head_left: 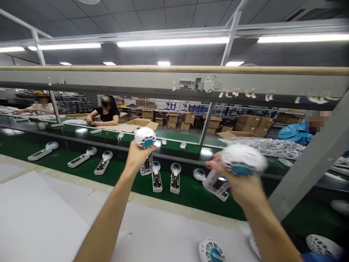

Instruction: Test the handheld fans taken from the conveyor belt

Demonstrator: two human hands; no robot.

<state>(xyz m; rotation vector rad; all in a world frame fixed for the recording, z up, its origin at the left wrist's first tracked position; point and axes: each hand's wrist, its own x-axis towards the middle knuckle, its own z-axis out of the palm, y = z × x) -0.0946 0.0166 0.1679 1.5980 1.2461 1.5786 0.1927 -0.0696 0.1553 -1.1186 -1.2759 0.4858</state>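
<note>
My left hand is closed around a white handheld fan with a round slotted head and blue centre. Below that head hangs the handle, its circuit board exposed. On the right, my right hand grips another white fan, blurred by motion, with a small light glowing on its handle. Both fans are held up over the green conveyor belt. Beneath and between the hands lie more open-handled fans, among them one fan and a partly covered fan.
Several fans lie along the belt to the left. A white work surface in front of me bears a fan head. A slanted metal post stands at right. Across the line, people sit near cardboard boxes.
</note>
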